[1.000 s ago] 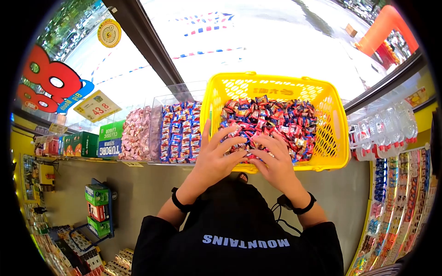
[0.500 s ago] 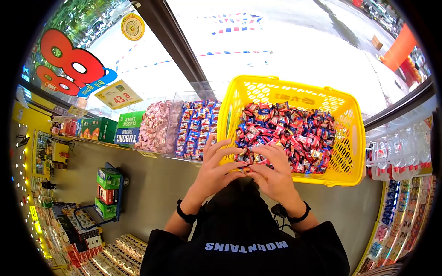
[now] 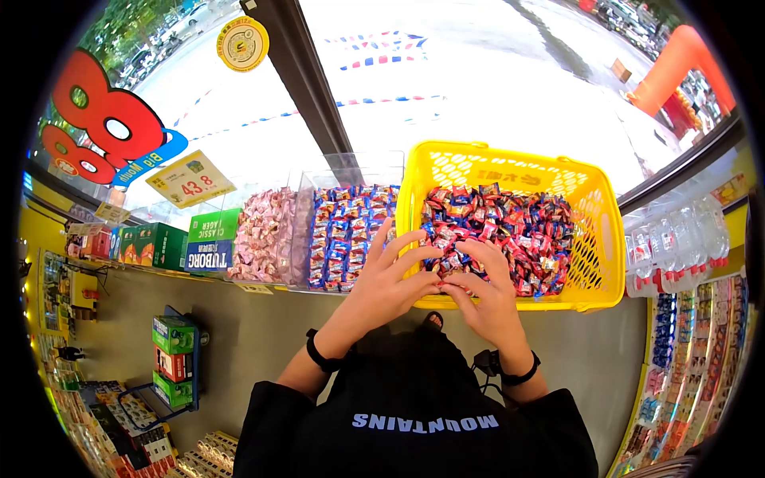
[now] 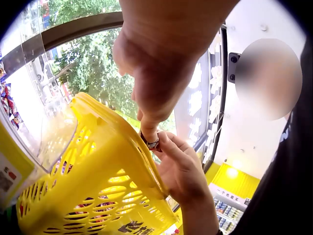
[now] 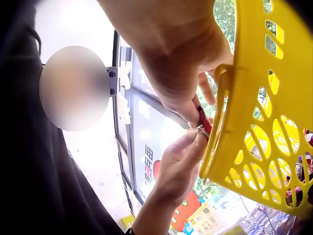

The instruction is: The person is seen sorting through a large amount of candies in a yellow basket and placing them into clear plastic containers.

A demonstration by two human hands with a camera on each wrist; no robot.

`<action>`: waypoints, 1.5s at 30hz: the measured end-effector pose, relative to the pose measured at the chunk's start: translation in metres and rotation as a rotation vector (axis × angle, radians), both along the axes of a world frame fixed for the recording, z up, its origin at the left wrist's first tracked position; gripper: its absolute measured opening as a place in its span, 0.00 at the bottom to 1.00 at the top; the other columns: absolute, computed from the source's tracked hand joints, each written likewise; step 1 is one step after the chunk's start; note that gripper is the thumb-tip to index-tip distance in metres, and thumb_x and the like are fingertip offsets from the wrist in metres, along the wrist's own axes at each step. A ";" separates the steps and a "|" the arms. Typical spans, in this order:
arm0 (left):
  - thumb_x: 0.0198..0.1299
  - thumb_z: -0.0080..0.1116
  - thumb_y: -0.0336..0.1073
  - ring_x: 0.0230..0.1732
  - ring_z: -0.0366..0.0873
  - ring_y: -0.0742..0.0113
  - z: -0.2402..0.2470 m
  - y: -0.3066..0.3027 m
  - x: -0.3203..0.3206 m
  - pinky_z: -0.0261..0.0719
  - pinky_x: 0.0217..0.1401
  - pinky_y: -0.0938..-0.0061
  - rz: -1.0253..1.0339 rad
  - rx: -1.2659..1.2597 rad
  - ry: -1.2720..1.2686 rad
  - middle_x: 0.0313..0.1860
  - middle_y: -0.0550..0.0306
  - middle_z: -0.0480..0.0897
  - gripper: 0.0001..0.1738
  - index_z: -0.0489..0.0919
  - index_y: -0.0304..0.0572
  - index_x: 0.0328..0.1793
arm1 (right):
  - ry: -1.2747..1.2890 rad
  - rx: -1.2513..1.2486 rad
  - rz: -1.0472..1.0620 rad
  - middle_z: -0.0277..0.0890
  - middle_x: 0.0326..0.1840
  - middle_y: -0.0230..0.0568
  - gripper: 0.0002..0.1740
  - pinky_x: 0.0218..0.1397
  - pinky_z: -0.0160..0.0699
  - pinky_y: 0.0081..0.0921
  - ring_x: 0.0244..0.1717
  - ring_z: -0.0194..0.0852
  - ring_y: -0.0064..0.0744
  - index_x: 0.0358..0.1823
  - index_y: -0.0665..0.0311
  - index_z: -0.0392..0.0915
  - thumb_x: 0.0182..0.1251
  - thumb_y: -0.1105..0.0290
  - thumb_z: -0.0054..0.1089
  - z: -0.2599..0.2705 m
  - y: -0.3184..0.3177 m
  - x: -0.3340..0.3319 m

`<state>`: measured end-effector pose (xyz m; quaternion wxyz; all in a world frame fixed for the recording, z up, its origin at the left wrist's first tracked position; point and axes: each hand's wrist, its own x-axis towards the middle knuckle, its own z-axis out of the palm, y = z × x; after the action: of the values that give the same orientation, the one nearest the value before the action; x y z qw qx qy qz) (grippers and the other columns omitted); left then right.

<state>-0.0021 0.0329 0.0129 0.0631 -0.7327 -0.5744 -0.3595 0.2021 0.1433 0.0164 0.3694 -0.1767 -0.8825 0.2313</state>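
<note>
The left hand (image 3: 385, 284) and the right hand (image 3: 488, 301) meet at the near left rim of a yellow basket (image 3: 607, 271). Between their fingertips they pinch a small wrapped candy (image 3: 441, 285); its red and dark wrapper (image 5: 204, 123) shows in the right wrist view. Many red, blue and dark wrapped candies (image 3: 510, 231) lie in the basket, beyond the hands. In the left wrist view, the candy (image 4: 153, 145) is beside the outside of the basket rim, with the right hand (image 4: 183, 169) below the left hand (image 4: 161, 68).
Left of the basket stand clear bins of blue-and-red candies (image 3: 347, 239) and pink candies (image 3: 264, 235), then a Tuborg box (image 3: 211, 239). Bottles (image 3: 673, 239) stand at the right. A window runs behind. A cart with boxes (image 3: 174, 362) is on the floor at the lower left.
From over the candies, both hands have come back to the near rim, where they now pinch one candy together. The head view has shifted slightly.
</note>
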 end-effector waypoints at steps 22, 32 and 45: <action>0.50 0.86 0.48 0.75 0.77 0.49 -0.018 0.019 -0.005 0.59 0.89 0.30 0.061 0.155 0.022 0.68 0.59 0.84 0.23 0.89 0.58 0.52 | 0.074 0.070 -0.289 0.85 0.67 0.44 0.07 0.80 0.70 0.55 0.71 0.81 0.49 0.38 0.62 0.90 0.61 0.73 0.82 -0.008 -0.011 -0.021; 0.53 0.81 0.42 0.83 0.69 0.45 0.006 0.022 -0.099 0.52 0.90 0.30 0.439 0.113 0.072 0.74 0.55 0.80 0.14 0.93 0.60 0.47 | 0.056 -0.016 -0.312 0.83 0.68 0.48 0.13 0.80 0.70 0.56 0.69 0.79 0.52 0.48 0.60 0.91 0.62 0.72 0.79 -0.008 -0.010 -0.024; 0.55 0.84 0.50 0.90 0.59 0.46 -0.082 0.059 -0.170 0.35 0.93 0.25 0.572 -0.451 0.311 0.81 0.57 0.77 0.15 0.97 0.65 0.49 | 0.004 0.164 -0.322 0.81 0.68 0.49 0.14 0.79 0.71 0.59 0.68 0.80 0.52 0.49 0.60 0.89 0.62 0.71 0.78 -0.008 -0.010 -0.027</action>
<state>-0.1718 0.0923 -0.0692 0.0843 -0.5843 -0.8035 -0.0768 0.1748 0.1329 0.0084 0.4164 -0.2847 -0.8580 0.0969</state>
